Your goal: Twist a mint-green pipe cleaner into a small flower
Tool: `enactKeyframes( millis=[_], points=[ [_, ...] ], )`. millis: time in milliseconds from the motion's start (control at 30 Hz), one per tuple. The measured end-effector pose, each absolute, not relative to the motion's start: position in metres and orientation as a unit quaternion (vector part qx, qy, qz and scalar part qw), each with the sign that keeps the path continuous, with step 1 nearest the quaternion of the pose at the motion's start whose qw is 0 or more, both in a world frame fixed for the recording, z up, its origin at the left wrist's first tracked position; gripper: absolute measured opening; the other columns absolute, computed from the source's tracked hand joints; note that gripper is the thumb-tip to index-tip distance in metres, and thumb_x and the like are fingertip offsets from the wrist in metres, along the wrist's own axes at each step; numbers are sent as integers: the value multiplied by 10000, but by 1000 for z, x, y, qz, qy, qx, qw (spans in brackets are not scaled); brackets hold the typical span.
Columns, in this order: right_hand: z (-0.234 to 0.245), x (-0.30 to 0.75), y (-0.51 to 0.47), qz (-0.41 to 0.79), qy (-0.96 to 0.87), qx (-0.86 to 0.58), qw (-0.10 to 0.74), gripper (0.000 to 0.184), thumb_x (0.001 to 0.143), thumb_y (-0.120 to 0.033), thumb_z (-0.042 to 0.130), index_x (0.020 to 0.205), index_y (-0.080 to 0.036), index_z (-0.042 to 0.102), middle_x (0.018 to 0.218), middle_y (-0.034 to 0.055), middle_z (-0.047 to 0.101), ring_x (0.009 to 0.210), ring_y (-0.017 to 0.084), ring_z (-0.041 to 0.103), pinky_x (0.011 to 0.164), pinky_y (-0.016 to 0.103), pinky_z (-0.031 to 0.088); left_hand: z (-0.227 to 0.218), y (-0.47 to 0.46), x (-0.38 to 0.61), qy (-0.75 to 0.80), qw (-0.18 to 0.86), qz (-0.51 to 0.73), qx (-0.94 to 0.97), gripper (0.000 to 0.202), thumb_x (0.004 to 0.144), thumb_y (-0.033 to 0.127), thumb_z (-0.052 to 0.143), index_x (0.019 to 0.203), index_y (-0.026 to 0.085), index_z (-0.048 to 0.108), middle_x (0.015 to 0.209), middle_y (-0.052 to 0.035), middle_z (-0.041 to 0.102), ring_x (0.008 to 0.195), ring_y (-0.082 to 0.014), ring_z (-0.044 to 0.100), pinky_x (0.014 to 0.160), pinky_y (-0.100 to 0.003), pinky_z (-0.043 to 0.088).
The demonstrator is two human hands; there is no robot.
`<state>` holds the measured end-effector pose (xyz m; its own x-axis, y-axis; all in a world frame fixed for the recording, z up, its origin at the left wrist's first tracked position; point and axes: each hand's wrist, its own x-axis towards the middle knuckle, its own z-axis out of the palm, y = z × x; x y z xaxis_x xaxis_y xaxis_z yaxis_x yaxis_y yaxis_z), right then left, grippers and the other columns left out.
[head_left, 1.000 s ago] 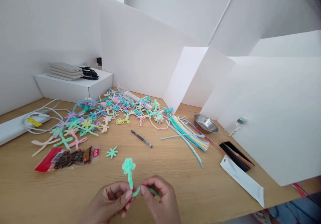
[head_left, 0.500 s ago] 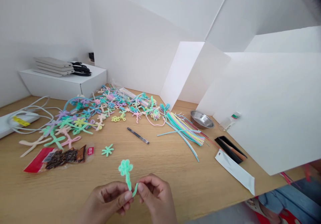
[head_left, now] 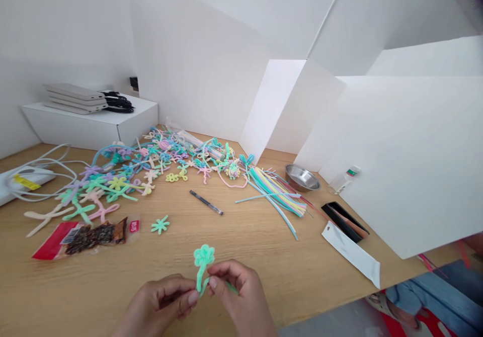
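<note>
A mint-green pipe-cleaner flower point(head_left: 204, 256) with looped petals stands upright over the table's front part. Its twisted stem is pinched low down between the thumb and fingers of my left hand point(head_left: 162, 302). My right hand point(head_left: 241, 291) pinches the loose end of the same green pipe cleaner, close beside the stem; a bit of green shows past its fingers. Farther off on the wood lies a small green star-shaped pipe-cleaner piece point(head_left: 160, 225). A dark pen point(head_left: 206, 202) rests beyond it to the right.
Many finished pipe-cleaner shapes point(head_left: 151, 161) cover the back left. Straight pipe cleaners point(head_left: 277, 191) lie in a bundle near a metal bowl point(head_left: 302, 177). A snack packet point(head_left: 86, 237) is at left, a white sleeve point(head_left: 350, 254) at right. Another person's leg point(head_left: 426, 297) shows lower right.
The green flower has shifted right and tilted from leaning left to leaning slightly right. My right hand's fingers have moved in against the stem with the loose end.
</note>
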<state>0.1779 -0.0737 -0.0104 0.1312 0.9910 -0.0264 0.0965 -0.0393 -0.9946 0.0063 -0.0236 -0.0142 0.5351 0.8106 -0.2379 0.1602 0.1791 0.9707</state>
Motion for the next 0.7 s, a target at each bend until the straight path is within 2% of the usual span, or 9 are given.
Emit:
enactKeyframes(
  millis=[100, 200, 333, 467, 567, 700],
  points=[
    [-9, 176, -75, 336, -530, -608, 487, 89, 793, -212, 650, 781, -174, 730, 761, 50, 705, 738, 175, 641, 661, 231, 455, -14, -25, 8, 417, 655, 268, 571, 233, 709, 408, 688, 591, 209, 714, 526, 41, 544, 561, -153, 481, 549, -227, 394],
    [-9, 174, -78, 299, -555, -592, 502, 119, 819, -224, 613, 772, -180, 714, 734, 29, 674, 714, 154, 611, 650, 216, 432, -15, -25, 10, 416, 661, 276, 561, 214, 709, 412, 691, 647, 211, 729, 536, 38, 567, 564, -158, 498, 546, -228, 407],
    [-6, 177, -82, 350, -561, -582, 474, 138, 811, -266, 610, 779, -162, 696, 727, 29, 637, 714, 158, 583, 661, 229, 433, -20, -25, 10, 423, 646, 284, 568, 159, 701, 374, 698, 653, 227, 734, 551, 25, 633, 558, -173, 548, 536, -233, 421],
    [-6, 183, -82, 429, -533, -617, 389, 161, 794, -286, 630, 797, -142, 702, 699, 20, 614, 632, 138, 562, 565, 216, 401, -23, -26, 8, 415, 606, 288, 614, 106, 728, 321, 676, 743, 266, 766, 729, -11, 740, 740, -245, 660, 659, -270, 489],
    [-11, 185, -81, 466, -504, -623, 376, 215, 782, -341, 653, 787, -137, 719, 657, 6, 579, 545, 105, 492, 486, 201, 346, -23, -27, 7, 406, 583, 296, 639, 129, 768, 288, 648, 810, 289, 769, 782, -14, 743, 792, -241, 677, 694, -262, 506],
    [-18, 187, -80, 534, -457, -599, 384, 357, 766, -465, 660, 846, -122, 720, 609, -8, 550, 500, 86, 436, 462, 196, 334, -24, -30, 8, 397, 541, 329, 665, 160, 788, 244, 612, 800, 300, 762, 746, 2, 711, 752, -207, 669, 668, -232, 502]
  ],
)
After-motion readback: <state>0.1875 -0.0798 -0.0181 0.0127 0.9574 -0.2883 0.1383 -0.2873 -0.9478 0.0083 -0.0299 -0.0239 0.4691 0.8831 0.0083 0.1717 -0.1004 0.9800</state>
